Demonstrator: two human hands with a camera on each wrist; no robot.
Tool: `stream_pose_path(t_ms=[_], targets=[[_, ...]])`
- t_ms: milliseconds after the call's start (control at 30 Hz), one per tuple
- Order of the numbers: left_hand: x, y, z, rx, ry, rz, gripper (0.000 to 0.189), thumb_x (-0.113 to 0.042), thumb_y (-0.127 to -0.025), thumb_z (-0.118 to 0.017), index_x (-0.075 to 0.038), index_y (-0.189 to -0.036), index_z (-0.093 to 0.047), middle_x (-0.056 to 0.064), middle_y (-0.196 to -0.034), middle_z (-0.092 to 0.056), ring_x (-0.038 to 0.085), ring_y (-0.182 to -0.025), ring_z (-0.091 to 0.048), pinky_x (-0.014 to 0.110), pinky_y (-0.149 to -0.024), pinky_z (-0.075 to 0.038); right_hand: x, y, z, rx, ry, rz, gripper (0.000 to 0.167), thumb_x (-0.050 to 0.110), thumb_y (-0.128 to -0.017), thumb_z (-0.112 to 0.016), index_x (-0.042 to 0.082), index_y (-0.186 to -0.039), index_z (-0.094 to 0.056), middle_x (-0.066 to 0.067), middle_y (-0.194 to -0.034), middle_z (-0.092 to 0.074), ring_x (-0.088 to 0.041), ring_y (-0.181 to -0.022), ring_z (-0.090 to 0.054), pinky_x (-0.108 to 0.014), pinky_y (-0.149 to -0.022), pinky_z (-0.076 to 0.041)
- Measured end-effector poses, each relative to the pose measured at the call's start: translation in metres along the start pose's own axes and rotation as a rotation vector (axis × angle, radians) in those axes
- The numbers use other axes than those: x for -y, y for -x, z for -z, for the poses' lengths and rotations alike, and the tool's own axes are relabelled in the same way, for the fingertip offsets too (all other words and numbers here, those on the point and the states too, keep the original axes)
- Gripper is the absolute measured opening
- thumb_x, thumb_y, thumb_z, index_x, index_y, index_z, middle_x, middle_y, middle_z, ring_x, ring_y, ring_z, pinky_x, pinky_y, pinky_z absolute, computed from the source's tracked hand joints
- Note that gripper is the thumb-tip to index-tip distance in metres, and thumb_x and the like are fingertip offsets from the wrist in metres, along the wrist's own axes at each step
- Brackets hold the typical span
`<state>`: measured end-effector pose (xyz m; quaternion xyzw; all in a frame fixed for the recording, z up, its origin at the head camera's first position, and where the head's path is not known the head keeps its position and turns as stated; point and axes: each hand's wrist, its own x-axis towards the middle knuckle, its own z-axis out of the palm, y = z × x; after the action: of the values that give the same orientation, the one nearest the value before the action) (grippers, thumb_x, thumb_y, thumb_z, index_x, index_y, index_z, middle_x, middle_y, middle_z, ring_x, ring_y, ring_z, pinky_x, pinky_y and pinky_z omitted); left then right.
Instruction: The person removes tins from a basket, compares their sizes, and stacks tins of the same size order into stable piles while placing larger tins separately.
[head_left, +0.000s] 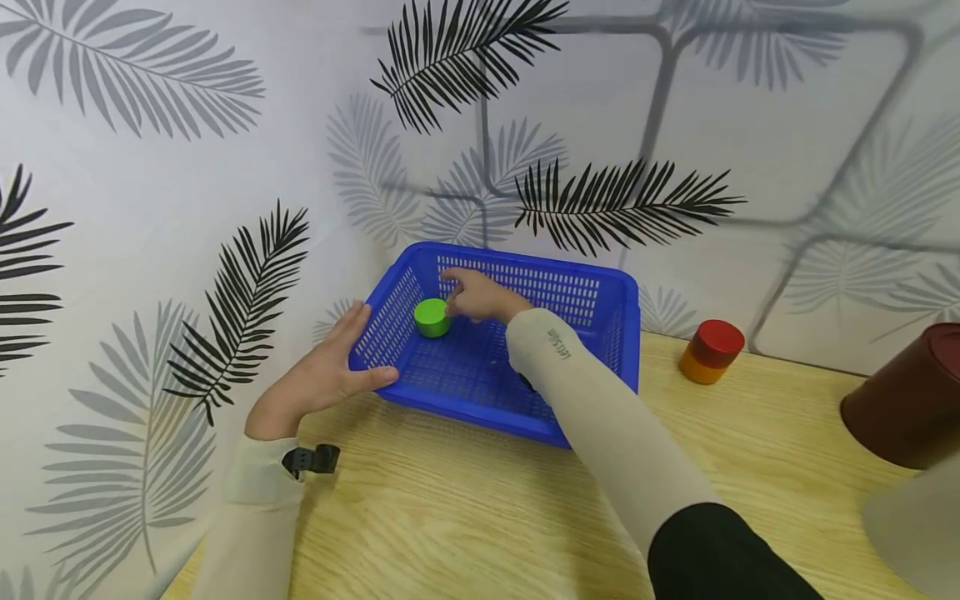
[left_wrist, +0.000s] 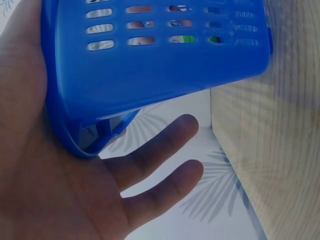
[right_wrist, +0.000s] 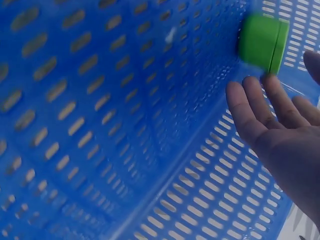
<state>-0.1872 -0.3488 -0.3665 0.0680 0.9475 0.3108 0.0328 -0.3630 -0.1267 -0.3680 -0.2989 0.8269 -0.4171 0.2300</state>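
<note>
A small round green container with a lid-like seam sits in the left end of a blue plastic basket. My right hand reaches inside, just right of the container. In the right wrist view, its loosely bent fingers are beside the green container, and one fingertip seems to meet its edge. At the basket's near left corner, my left hand rests against the rim, thumb along the front. Two straight, spread fingers show outside the basket wall in the left wrist view.
On the wooden table, right of the basket, stands a red and orange round container. Farther right is a dark red cylinder, with a pale rounded shape in front. A leaf-patterned wall covering rises close behind the basket.
</note>
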Motion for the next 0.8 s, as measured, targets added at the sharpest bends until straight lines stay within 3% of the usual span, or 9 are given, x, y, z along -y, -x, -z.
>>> stream_pose_path(t_ms=[100, 233, 467, 667, 800], targets=[[0.001, 0.0, 0.001, -0.002, -0.001, 0.0, 0.113, -0.058, -0.09, -0.069, -0.009, -0.163, 0.002, 0.015, -0.168, 0.007, 0.039, -0.152, 0.003, 0.067, -0.115, -0.011, 0.0, 0.0, -0.002, 0.033, 0.029, -0.019, 0.066, 0.002, -0.093, -0.064, 0.005, -0.154, -0.039, -0.021, -0.132, -0.061, -0.034, -0.12, -0.059, -0.051, -0.094, -0.051], [0.001, 0.001, 0.003, -0.005, -0.006, 0.003, 0.113, -0.057, -0.09, -0.069, -0.009, -0.163, 0.002, 0.015, -0.168, 0.007, 0.039, -0.152, 0.004, 0.066, -0.115, -0.011, 0.0, -0.002, -0.007, 0.074, 0.134, 0.006, 0.07, 0.01, -0.092, -0.072, 0.0, -0.153, -0.04, -0.022, -0.144, -0.053, -0.034, -0.13, -0.053, -0.044, -0.101, -0.048], [0.001, -0.001, 0.003, 0.001, -0.002, 0.01, 0.113, -0.058, -0.09, -0.069, -0.01, -0.163, 0.003, 0.013, -0.168, 0.008, 0.038, -0.152, 0.004, 0.066, -0.115, -0.011, -0.003, -0.006, -0.02, 0.004, 0.259, 0.057, 0.08, 0.022, -0.087, -0.08, -0.006, -0.151, -0.04, -0.02, -0.151, -0.046, -0.031, -0.139, -0.044, -0.034, -0.115, -0.032], [-0.001, 0.0, 0.001, 0.004, 0.004, 0.006, 0.114, -0.059, -0.089, -0.07, -0.009, -0.163, 0.001, 0.015, -0.168, 0.007, 0.039, -0.152, 0.004, 0.066, -0.115, -0.011, -0.008, -0.008, -0.027, -0.01, 0.263, 0.042, 0.084, 0.024, -0.087, -0.082, -0.005, -0.152, -0.038, -0.02, -0.151, -0.047, -0.03, -0.136, -0.048, -0.033, -0.112, -0.036], [-0.001, 0.0, 0.0, 0.005, 0.001, 0.004, 0.114, -0.059, -0.089, -0.07, -0.008, -0.163, 0.001, 0.014, -0.168, 0.007, 0.038, -0.152, 0.004, 0.065, -0.116, -0.011, -0.008, -0.008, -0.031, -0.027, 0.32, 0.056, 0.075, 0.024, -0.086, -0.083, -0.003, -0.146, -0.049, -0.016, -0.141, -0.057, -0.027, -0.127, -0.056, -0.033, -0.107, -0.041]])
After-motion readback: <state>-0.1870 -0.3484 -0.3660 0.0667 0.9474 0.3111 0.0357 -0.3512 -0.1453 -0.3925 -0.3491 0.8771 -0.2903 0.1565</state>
